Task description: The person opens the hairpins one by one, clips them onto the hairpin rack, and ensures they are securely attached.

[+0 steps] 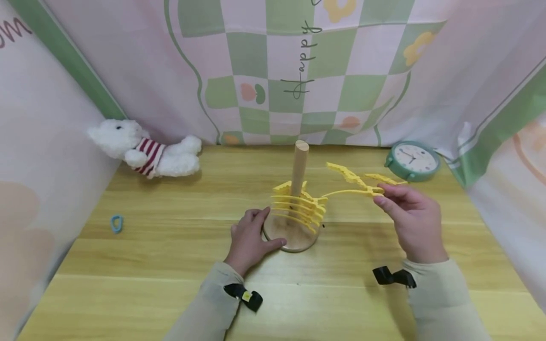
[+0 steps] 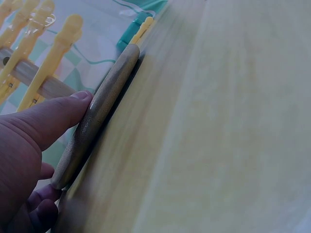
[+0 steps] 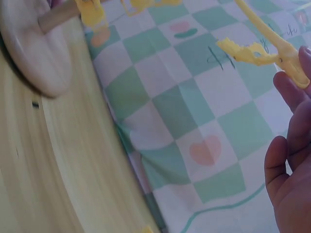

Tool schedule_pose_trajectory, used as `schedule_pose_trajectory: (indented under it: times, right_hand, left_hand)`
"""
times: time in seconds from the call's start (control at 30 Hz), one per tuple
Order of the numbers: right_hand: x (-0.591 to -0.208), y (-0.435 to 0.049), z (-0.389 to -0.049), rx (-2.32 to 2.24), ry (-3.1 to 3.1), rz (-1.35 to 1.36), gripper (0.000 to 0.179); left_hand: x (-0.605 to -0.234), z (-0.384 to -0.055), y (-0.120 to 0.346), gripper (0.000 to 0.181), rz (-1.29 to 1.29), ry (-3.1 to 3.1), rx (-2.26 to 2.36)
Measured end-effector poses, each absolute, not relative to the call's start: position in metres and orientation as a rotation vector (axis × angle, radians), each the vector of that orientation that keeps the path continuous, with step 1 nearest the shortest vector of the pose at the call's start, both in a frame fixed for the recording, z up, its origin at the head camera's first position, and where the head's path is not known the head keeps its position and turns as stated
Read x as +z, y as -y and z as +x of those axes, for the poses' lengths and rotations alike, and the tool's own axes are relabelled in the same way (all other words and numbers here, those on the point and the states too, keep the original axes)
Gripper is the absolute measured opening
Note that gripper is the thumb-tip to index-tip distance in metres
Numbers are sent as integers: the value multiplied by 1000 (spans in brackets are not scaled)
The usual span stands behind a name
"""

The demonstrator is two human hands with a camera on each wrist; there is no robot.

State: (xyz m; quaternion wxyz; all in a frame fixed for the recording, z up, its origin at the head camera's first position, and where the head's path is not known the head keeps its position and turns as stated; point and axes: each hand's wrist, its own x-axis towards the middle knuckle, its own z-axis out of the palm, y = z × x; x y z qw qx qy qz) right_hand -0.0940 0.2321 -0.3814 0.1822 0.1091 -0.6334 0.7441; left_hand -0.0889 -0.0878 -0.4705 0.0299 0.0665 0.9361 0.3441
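Note:
A wooden stand (image 1: 300,166) with an upright post and a round base stands mid-table. Several thin yellow plastic pieces (image 1: 319,208) are stacked around the lower post. My left hand (image 1: 250,242) grips the edge of the base, thumb on its upper face and fingers at the rim, as the left wrist view shows. To the right of the stand, my right hand (image 1: 415,222) pinches a yellow forked plastic piece (image 1: 350,176) by its narrow end, above the table. Its two arms point left toward the post. In the right wrist view this forked piece (image 3: 260,56) is partly cut off.
Another yellow piece (image 1: 379,178) lies behind the right hand, by a green alarm clock (image 1: 414,161). A white plush bear (image 1: 149,149) in a striped shirt lies back left. A small blue ring (image 1: 116,223) is at the left. A patterned curtain (image 1: 286,57) closes the back.

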Motion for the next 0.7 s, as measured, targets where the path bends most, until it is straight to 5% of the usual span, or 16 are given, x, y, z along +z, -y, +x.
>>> schedule_pose_trajectory:
  times: [0.7]
  right_hand:
    - [-376, -188, -92, 1973, 1913, 429, 23]
  left_hand:
    - [-469, -88, 87, 95, 213, -2888, 1052]
